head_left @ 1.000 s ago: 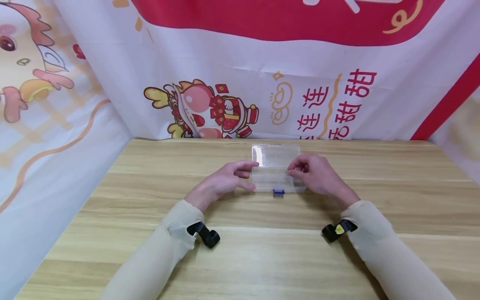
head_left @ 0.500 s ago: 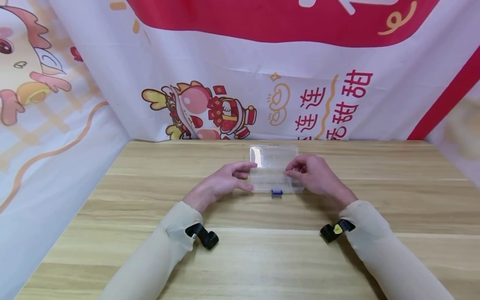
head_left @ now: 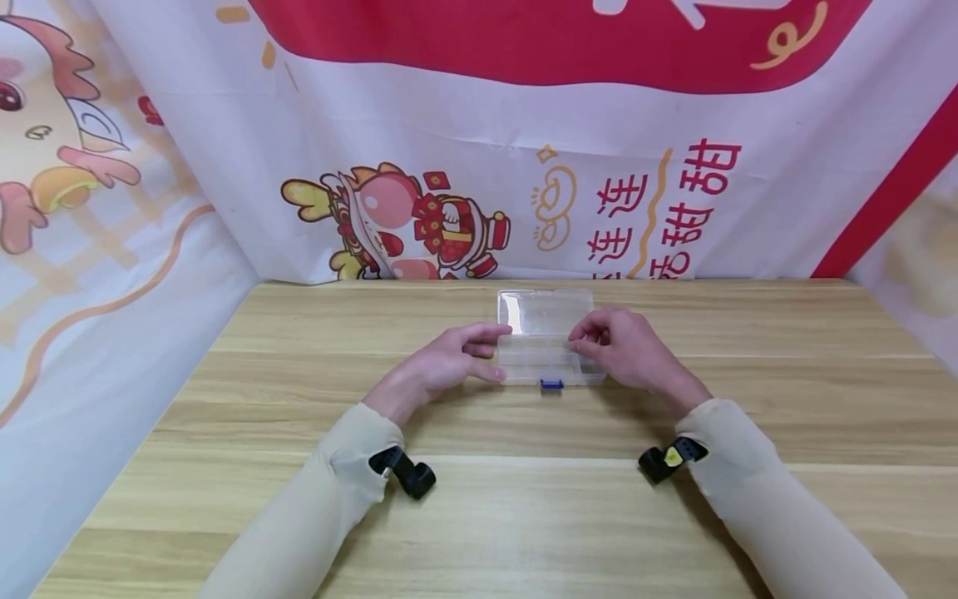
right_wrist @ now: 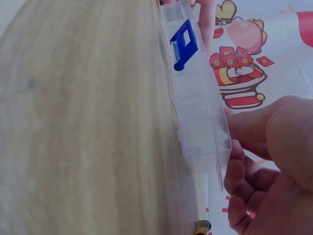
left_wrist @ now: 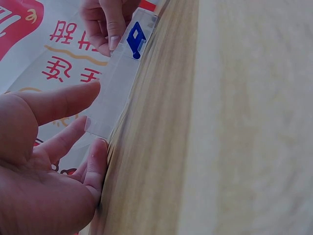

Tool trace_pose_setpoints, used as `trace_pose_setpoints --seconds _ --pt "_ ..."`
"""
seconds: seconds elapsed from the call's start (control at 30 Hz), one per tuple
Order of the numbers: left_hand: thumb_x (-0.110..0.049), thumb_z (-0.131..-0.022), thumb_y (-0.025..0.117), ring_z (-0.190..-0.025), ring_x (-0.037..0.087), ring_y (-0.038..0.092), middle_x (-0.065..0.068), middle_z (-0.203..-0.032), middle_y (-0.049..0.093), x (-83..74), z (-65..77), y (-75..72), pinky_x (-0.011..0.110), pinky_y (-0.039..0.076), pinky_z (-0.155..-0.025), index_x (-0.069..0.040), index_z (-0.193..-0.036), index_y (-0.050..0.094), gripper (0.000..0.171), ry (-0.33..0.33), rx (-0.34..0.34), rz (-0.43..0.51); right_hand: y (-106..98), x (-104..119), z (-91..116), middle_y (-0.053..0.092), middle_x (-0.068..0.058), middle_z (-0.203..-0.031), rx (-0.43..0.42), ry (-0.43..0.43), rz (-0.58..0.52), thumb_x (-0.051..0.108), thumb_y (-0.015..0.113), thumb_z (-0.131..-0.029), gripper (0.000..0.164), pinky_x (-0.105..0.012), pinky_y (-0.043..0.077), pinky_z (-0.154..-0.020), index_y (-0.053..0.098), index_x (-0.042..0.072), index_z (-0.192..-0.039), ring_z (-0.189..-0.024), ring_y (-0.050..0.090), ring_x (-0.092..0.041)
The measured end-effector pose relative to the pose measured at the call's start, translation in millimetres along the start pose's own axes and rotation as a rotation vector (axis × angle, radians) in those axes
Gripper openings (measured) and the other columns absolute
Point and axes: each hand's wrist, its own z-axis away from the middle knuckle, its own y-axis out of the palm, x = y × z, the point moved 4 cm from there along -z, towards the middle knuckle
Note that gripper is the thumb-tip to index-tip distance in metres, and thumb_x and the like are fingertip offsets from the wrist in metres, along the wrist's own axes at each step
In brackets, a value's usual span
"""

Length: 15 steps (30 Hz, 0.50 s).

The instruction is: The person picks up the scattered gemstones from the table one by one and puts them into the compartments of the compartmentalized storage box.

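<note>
A clear plastic compartment box (head_left: 535, 359) stands on the table with its lid (head_left: 550, 312) tipped back and its blue latch (head_left: 551, 384) facing me. My left hand (head_left: 456, 358) is at the box's left end, thumb at the front corner and index finger near the hinge, fingers fairly straight. Over the right part of the box, my right hand (head_left: 624, 345) has thumb and index finger brought together on what looks like a thin clear divider. The fingertips mostly hide that piece. In the right wrist view, the right thumb (right_wrist: 252, 125) reaches behind the box's clear wall.
The wooden table (head_left: 524, 516) runs back to a printed cloth (head_left: 449, 100). A second cloth (head_left: 112, 291) hangs along the left side. Black wrist cameras sit on both forearms. In the right wrist view, a small yellow and dark object (right_wrist: 202, 227) shows at the bottom edge.
The whole head view has shifted slightly. Both hands keep the same place on the box, and the lid stays raised.
</note>
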Motion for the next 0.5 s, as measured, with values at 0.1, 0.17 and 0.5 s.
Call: trace_pose_setpoints --seconds 0.1,0.17,0.5 --pt "-0.003 -0.089 0.080 -0.140 0.028 0.047 0.007 -0.155 0.052 0.4 -0.7 -0.1 0.044 0.039 -0.121 -0.025 -0.154 0.056 0.073 -0.007 0.000 0.004 -0.3 -0.4 -0.2 0.067 -0.006 -0.096 0.001 0.003 0.001 0.020 0.071 -0.103 0.009 -0.030 0.049 -0.071 0.077 0.013 -0.106 -0.088 0.057 -0.023" --pt "-0.003 -0.089 0.080 -0.140 0.028 0.047 0.006 -0.154 0.053 0.9 -0.9 -0.1 0.044 0.039 -0.121 -0.025 -0.154 0.056 0.073 -0.014 -0.002 0.007 0.0 -0.4 0.1 0.067 -0.006 -0.096 0.004 0.007 0.004 0.020 0.071 -0.103 0.009 -0.030 0.050 -0.071 0.077 0.014 -0.106 -0.088 0.057 -0.023" --pt "-0.003 -0.088 0.080 -0.139 0.027 0.048 0.005 -0.153 0.053 1.5 -0.2 -0.4 0.045 0.040 -0.121 -0.026 -0.153 0.057 0.073 -0.019 -0.004 0.015 0.7 -2.1 -0.7 0.067 -0.006 -0.096 -0.001 -0.005 0.009 0.020 0.071 -0.102 0.009 -0.031 0.050 -0.071 0.077 0.014 -0.106 -0.088 0.057 -0.023"
